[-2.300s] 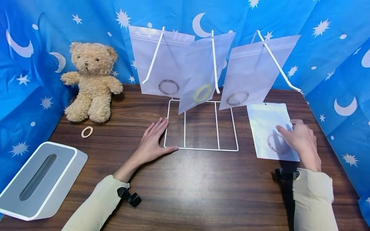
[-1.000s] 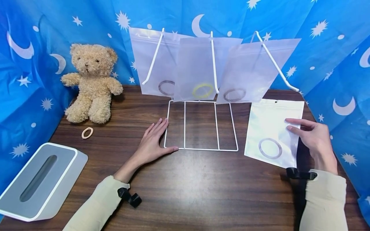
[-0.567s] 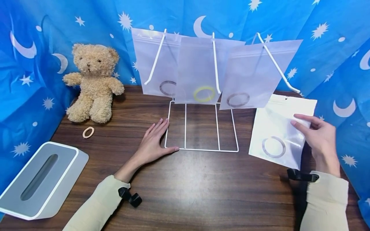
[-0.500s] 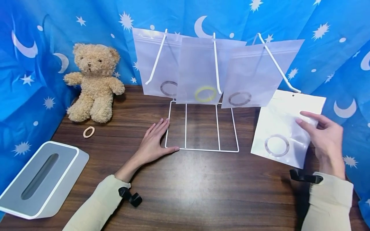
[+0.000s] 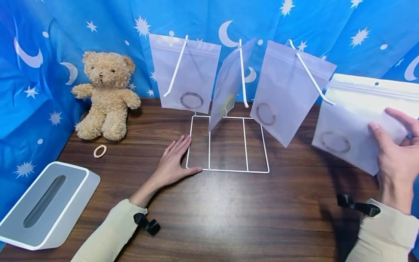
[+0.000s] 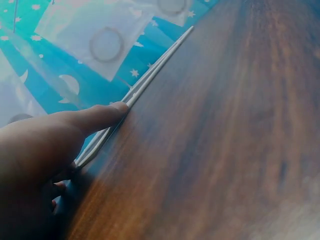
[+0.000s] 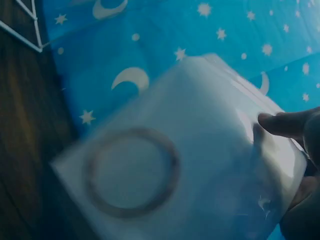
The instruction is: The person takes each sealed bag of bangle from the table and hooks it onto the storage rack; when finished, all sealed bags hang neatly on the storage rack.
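My right hand point(image 5: 397, 156) pinches a white zip bag point(image 5: 356, 112) between thumb and fingers, off the table at the far right. Through the bag shows a ring-shaped bangle point(image 7: 175, 170), blurred in the right wrist view. The bag's top hole faces up, and its left edge is close to the tip of the rack's right hook point(image 5: 314, 82). With fingers spread, my left hand point(image 5: 170, 160) rests at the left side of the white wire rack point(image 5: 229, 170), thumb on its front bar. Three similar bags hang from the hooks: left point(image 5: 186, 72), middle point(image 5: 229, 76), right point(image 5: 291, 87).
A teddy bear point(image 5: 106, 91) sits at the back left, with a small pale ring point(image 5: 95, 151) in front of it. A grey-topped tissue box point(image 5: 65, 203) stands at the left edge. Blue star-patterned cloth point(image 5: 337, 18) surrounds the wooden table point(image 5: 222, 225).
My right hand has taken the bag from the table and raised it up and to the right. The middle and right hanging bags have swung round. My left hand has stayed in place.
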Demonstrator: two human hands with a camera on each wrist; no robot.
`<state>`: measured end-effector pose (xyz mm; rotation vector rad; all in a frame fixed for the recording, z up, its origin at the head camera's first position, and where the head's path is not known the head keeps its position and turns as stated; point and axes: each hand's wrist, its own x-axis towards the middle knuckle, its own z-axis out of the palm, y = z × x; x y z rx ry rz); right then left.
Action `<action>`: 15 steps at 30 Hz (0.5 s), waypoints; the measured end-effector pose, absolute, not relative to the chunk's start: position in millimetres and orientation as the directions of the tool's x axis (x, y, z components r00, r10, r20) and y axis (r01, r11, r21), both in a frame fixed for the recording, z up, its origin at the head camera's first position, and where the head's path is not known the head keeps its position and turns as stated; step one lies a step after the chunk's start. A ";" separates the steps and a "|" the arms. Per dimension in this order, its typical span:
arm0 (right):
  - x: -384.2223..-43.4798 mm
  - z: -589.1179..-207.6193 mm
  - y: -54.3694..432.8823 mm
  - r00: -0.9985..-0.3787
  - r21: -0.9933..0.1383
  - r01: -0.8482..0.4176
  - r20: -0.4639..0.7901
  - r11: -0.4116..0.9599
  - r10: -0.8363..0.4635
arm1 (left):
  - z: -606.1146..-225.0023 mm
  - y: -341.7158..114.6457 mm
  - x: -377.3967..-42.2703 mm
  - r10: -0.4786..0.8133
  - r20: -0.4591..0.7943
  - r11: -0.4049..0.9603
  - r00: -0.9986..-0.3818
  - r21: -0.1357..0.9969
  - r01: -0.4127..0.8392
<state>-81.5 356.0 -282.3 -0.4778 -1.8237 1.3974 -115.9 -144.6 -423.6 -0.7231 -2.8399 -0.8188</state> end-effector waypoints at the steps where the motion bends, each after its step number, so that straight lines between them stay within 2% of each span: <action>1: -79.4 -280.0 354.7 -0.616 -0.921 -0.169 0.378 0.352 0.692 | -423.6 -144.5 -115.6 0.415 0.217 0.744 -0.884 0.479 0.467; 3: -75.0 -276.0 351.2 -0.587 -0.888 -0.184 0.443 0.421 0.678 | -423.9 -144.5 -115.2 0.415 0.207 0.744 -0.886 0.483 0.462; 10: -58.2 -264.5 341.3 -0.522 -0.810 -0.339 0.585 0.479 0.621 | -424.5 -144.8 -115.5 0.414 0.213 0.749 -0.885 0.473 0.464; 13: -49.9 -260.1 338.5 -0.490 -0.757 -0.327 0.648 0.566 0.583 | -424.4 -144.8 -115.2 0.416 0.212 0.750 -0.885 0.471 0.465; 15: -45.8 -259.5 338.8 -0.488 -0.745 -0.433 0.667 0.507 0.563 | -424.9 -144.6 -114.9 0.416 0.207 0.750 -0.886 0.472 0.462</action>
